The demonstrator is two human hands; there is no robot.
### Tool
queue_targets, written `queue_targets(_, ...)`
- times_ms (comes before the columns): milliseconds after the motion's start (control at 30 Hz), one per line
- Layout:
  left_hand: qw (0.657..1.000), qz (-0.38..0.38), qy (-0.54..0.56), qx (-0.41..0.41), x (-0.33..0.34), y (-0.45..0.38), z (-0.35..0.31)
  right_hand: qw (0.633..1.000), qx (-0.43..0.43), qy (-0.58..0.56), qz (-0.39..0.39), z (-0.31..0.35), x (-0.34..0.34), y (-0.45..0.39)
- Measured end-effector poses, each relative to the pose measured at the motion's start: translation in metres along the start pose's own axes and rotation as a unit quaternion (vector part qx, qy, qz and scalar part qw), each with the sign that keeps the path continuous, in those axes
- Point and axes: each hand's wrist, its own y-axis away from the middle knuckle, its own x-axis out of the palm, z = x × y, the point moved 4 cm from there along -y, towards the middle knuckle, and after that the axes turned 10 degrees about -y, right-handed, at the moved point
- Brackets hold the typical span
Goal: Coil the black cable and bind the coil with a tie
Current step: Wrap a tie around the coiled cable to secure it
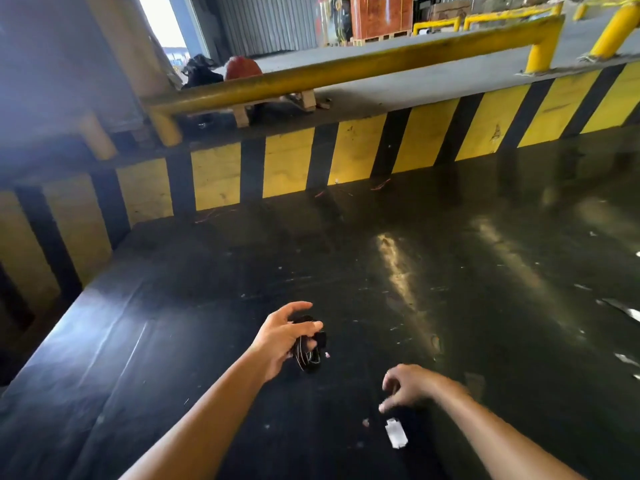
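A small coil of black cable point(306, 355) hangs from my left hand point(282, 336), which grips it above the dark floor, thumb and forefinger spread over its top. A black plug or block sits at the coil's right side. My right hand point(403, 388) hovers lower right, apart from the coil, fingers curled downward and blurred; I see nothing held in it. A small white piece point(396, 433) lies on the floor just below that hand. I cannot make out a tie on the coil.
The glossy black floor point(450, 271) spreads ahead and to the right, with small white scraps point(623, 311) at the right edge. A yellow-and-black striped wall point(356, 155) and a yellow rail point(346, 69) close off the far side.
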Motion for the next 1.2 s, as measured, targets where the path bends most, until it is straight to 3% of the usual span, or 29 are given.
queue_targets(67, 1.0, 0.019, -0.011, -0.009, 0.004, 0.004, 0.013, 0.999, -0.002, 0.034, 0.025, -0.003, 0.016, 0.001)
queue_targets(200, 0.999, 0.028, -0.033, -0.033, 0.015, 0.009, 0.029, 0.994, -0.022, 0.108, 0.002, -0.004, 0.027, 0.001)
queue_targets(367, 0.996, 0.041, -0.07, -0.035, 0.026, 0.012, 0.03, 0.996, -0.046, 0.05, -0.055, -0.003, 0.015, -0.001)
queue_targets(433, 0.994, 0.056, -0.092, -0.026, 0.029, 0.012, 0.026, 0.987, -0.076, -0.067, -0.127, 0.009, -0.008, 0.001)
queue_targets(567, 0.989, 0.086, -0.124, -0.005, 0.034, 0.01, 0.007, 0.902, -0.149, -0.353, -0.2, 0.05, -0.062, 0.021)
queue_targets(733, 0.989, 0.131, -0.029, 0.057, 0.042, 0.005, -0.04, 0.85, -0.235, -0.428, -0.197, 0.1, -0.104, 0.05)
queue_targets(900, 0.986, 0.097, -0.011, 0.135, 0.041, 0.0, -0.075, 0.822, -0.285, -0.435, -0.231, 0.121, -0.127, 0.065)
queue_targets(1033, 0.979, 0.09, -0.048, 0.177, 0.04, 0.001, -0.088, 0.827, -0.291, -0.408, -0.254, 0.128, -0.136, 0.068)
queue_targets(1133, 0.972, 0.071, -0.099, 0.199, 0.039, 0.003, -0.096, 0.864, -0.297, -0.239, -0.329, 0.13, -0.142, 0.072)
queue_targets(1200, 0.964, 0.073, -0.149, 0.209, 0.038, 0.005, -0.101, 0.874, -0.331, -0.159, -0.317, 0.137, -0.145, 0.078)
